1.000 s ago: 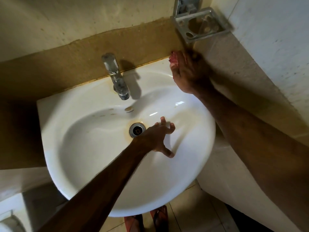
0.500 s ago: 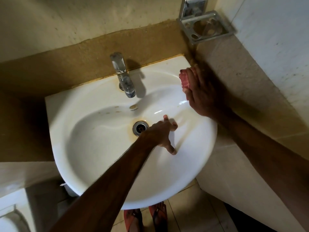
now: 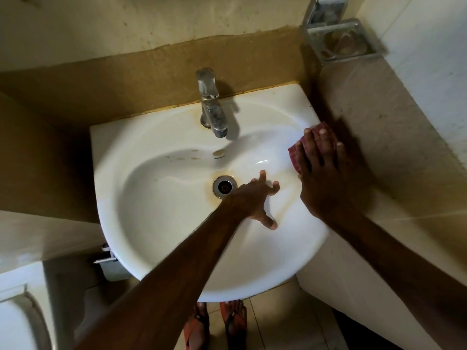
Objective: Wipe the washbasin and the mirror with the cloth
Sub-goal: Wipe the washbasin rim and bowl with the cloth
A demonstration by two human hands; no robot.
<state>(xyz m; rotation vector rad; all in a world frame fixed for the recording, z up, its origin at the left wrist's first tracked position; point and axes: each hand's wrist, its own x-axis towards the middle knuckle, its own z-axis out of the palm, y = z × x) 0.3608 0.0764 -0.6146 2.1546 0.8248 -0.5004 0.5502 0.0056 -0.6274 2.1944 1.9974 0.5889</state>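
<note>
— Where's the cloth?
— Your right hand (image 3: pixel 321 173) presses the red cloth (image 3: pixel 293 154) flat, fingers straight, on the washbasin (image 3: pixel 113 152) rim, right of the drain (image 3: pixel 224 189). A flat palm likely spreads the pressure.
— And my left hand (image 3: pixel 255 200)?
— Released, fingers splayed on the bowl just right of the drain, probably to steady you. The mirror isn't in view.

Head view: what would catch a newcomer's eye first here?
The white washbasin fills the middle, with rusty staining around its drain and near the tap. At its right rim the right hand presses a red cloth flat, fingers straight. The left hand is spread open in the bowl, just right of the drain.
</note>
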